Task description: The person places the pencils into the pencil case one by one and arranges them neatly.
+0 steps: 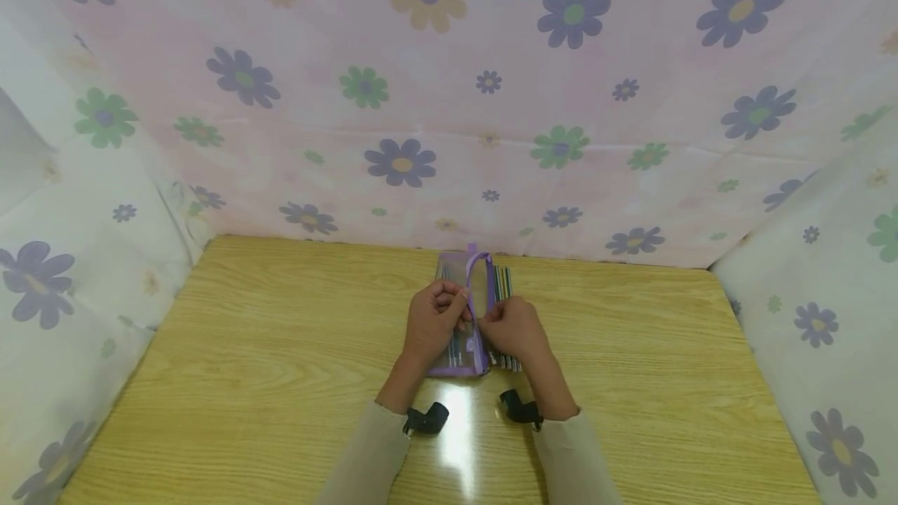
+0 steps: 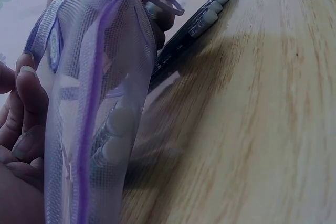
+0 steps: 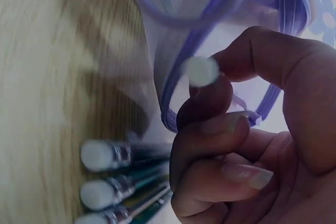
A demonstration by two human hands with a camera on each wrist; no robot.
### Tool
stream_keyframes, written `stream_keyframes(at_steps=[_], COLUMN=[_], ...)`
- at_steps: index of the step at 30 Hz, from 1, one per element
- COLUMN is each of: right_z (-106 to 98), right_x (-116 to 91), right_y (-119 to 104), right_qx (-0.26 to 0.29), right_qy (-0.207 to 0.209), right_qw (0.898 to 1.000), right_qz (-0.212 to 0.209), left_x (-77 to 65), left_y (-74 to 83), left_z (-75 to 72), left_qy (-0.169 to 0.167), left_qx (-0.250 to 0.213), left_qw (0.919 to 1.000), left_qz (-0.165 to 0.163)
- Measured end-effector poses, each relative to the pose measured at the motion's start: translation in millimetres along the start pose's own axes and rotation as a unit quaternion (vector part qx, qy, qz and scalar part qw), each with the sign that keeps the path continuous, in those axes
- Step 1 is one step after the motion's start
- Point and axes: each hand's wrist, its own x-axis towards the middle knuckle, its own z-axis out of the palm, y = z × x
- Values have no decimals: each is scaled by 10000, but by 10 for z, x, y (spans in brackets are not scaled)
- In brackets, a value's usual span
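A see-through mesh pencil pouch with purple trim lies in front of me, its zipped mouth spread apart. My left hand pinches the mouth's edge between thumb and fingertips; the purple zipper band shows at those fingertips in the left wrist view. With thumb and forefinger, my right hand holds a pencil at the mouth, its white eraser end poking out; the rest is hidden by the fingers. Inside the pouch, white-ended pencils show through the mesh.
Several dark pencils with white erasers lie side by side just right of the pouch, partly under my right hand. The wood-grain table ends at a flowered cloth at the back and sides. Black wrist mounts sit at both cuffs.
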Motion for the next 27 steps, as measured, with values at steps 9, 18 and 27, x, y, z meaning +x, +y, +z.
stream_keyframes(at_steps=[9, 18, 27], right_z=[-4, -56, -131], right_x=[-4, -20, -3], right_y=[-21, -40, 59], right_qx=[432, 652, 323], right_qy=[-177, -134, 469], right_qw=[9988, 9976, 9984], right_qz=[178, 215, 8], left_x=[1, 5, -2], left_y=[-4, -16, 0], left_z=[-5, -7, -7], left_qy=[16, 19, 54], left_qx=[-2, 72, 76], left_qw=[10000, 10000, 10000], left_qz=[60, 58, 32])
